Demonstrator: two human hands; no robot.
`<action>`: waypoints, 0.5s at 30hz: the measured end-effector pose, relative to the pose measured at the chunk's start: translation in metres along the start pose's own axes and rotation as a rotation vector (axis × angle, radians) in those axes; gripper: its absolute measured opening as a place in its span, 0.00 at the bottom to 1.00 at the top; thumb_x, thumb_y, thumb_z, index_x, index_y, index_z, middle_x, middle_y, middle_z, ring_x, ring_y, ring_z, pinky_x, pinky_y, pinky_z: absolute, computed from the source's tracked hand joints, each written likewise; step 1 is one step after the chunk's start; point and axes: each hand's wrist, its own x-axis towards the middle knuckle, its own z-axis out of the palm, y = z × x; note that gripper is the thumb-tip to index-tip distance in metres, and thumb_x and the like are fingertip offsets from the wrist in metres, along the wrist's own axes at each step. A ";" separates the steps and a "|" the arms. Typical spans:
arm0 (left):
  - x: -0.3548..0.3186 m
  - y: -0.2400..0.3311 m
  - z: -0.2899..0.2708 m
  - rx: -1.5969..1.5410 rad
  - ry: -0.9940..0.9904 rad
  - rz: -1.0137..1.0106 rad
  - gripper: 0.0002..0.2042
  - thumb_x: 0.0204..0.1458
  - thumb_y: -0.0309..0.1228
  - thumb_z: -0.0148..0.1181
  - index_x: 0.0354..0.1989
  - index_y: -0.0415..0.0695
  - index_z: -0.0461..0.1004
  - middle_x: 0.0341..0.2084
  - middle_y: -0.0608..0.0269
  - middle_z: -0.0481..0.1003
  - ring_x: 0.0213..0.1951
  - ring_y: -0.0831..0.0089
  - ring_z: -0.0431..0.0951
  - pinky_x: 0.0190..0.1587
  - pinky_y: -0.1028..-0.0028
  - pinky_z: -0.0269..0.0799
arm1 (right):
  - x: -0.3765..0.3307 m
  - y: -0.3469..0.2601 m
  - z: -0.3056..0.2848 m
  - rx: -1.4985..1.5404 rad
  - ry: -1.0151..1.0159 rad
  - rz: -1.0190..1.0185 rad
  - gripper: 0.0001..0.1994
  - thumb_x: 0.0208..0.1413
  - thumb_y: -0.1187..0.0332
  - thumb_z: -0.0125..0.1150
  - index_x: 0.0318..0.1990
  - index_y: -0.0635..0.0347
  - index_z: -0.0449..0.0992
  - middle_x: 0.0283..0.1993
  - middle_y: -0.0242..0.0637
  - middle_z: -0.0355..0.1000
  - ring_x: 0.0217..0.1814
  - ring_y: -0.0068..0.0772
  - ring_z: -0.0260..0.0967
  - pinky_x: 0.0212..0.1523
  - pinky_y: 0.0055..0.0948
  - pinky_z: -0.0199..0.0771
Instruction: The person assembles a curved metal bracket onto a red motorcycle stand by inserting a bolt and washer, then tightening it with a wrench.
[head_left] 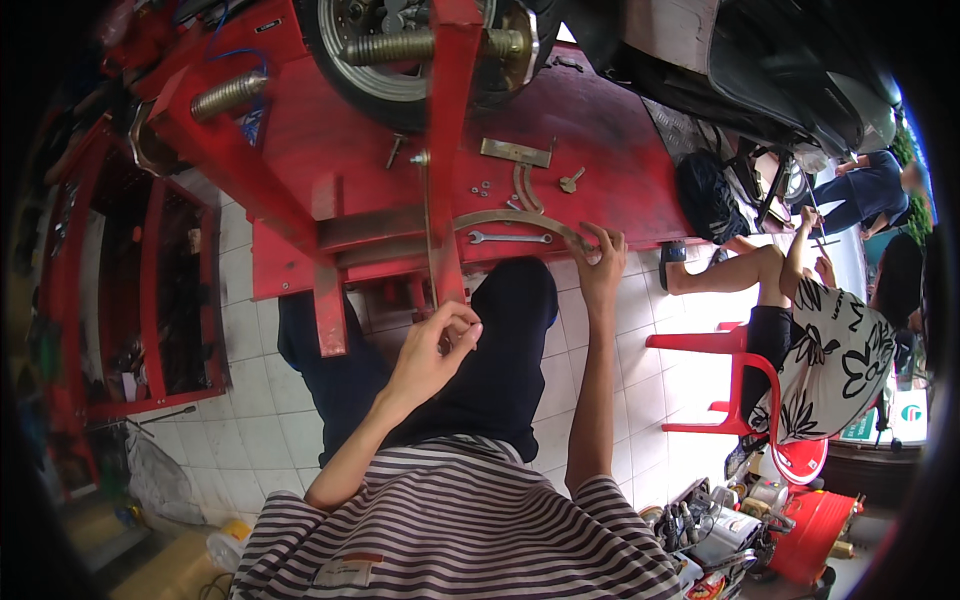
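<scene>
The thumb and fingers of my right hand (602,262) pinch the right end of a curved metal bar (505,215). From there the bar arcs left to the upright of a red steel frame (448,130). My left hand (432,358) is closed in front of the upright's lower end, over my lap; what its curled fingers hold, if anything, is hidden. Below the bar, a combination wrench (510,238) lies on the red bench (630,180). Several small nuts (482,187), a flat bracket with a curved leg (515,152) and a small brass-coloured piece (571,180) lie beyond it.
A wheel (380,60) and large threaded rods (235,95) are at the far side. A motorbike (740,70) stands far right. Another person sits on a red plastic chair (745,370) at right, near piled parts (725,530). A red cabinet (150,290) stands left.
</scene>
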 end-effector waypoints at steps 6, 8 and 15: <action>0.010 0.004 0.005 0.103 0.028 0.077 0.05 0.59 0.28 0.59 0.40 0.40 0.72 0.21 0.66 0.77 0.21 0.77 0.74 0.26 0.77 0.67 | -0.009 0.036 0.001 0.165 -0.064 0.103 0.16 0.47 0.63 0.75 0.44 0.56 0.83 0.46 0.41 0.69 0.47 0.39 0.69 0.50 0.38 0.70; 0.021 0.019 0.011 0.279 -0.004 0.135 0.06 0.59 0.28 0.59 0.41 0.40 0.72 0.24 0.64 0.77 0.23 0.73 0.76 0.28 0.74 0.70 | -0.010 0.035 0.004 0.195 -0.045 0.105 0.17 0.47 0.63 0.75 0.44 0.57 0.83 0.45 0.41 0.69 0.45 0.38 0.69 0.49 0.37 0.71; 0.127 -0.002 0.041 1.050 0.143 0.496 0.13 0.52 0.26 0.60 0.46 0.37 0.72 0.44 0.53 0.73 0.49 0.61 0.74 0.49 0.64 0.73 | -0.004 0.021 -0.002 0.132 -0.047 0.068 0.17 0.47 0.60 0.75 0.44 0.54 0.83 0.43 0.37 0.70 0.44 0.36 0.69 0.48 0.35 0.68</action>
